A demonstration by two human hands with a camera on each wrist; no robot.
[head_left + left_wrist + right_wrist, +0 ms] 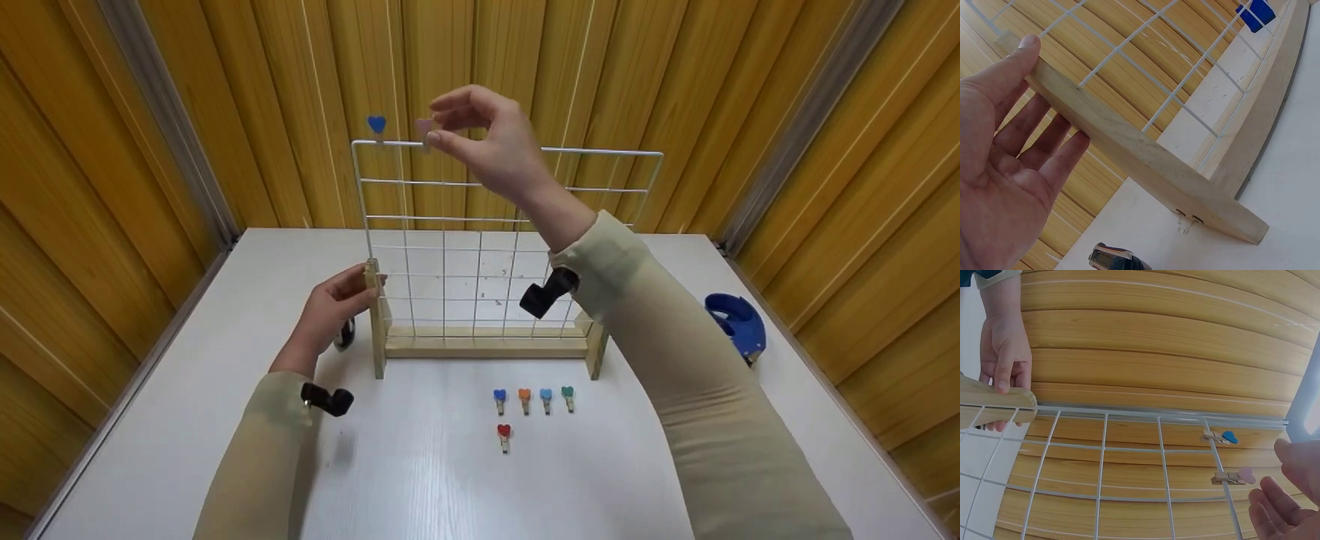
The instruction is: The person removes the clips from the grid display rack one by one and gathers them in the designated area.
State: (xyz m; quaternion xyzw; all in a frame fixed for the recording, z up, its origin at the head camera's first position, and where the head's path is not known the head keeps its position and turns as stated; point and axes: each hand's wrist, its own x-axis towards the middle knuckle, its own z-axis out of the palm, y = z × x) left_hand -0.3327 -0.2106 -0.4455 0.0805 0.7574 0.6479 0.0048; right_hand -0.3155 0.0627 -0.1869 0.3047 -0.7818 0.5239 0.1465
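Observation:
A white wire grid rack (480, 217) stands in a wooden base. My left hand (1010, 129) grips the rack's left wooden upright (1123, 135), thumb on one side and fingers on the other. On the grid's top wire sit two small wooden clothespins: one with a blue heart (1230, 437), the other with a pink heart (1246, 475). Beside the pink one is my right hand (499, 139); its thumb and fingers stand apart with a gap to the clothespin in the right wrist view.
In front of the rack lie several heart clothespins: a blue one (500, 395), an orange one (524, 395), a light blue one (546, 395), a green one (568, 394) and a red one (504, 431). A blue tape dispenser (739, 326) stands at the right. Ribbed yellow walls (300, 112) surround the white table (420, 465).

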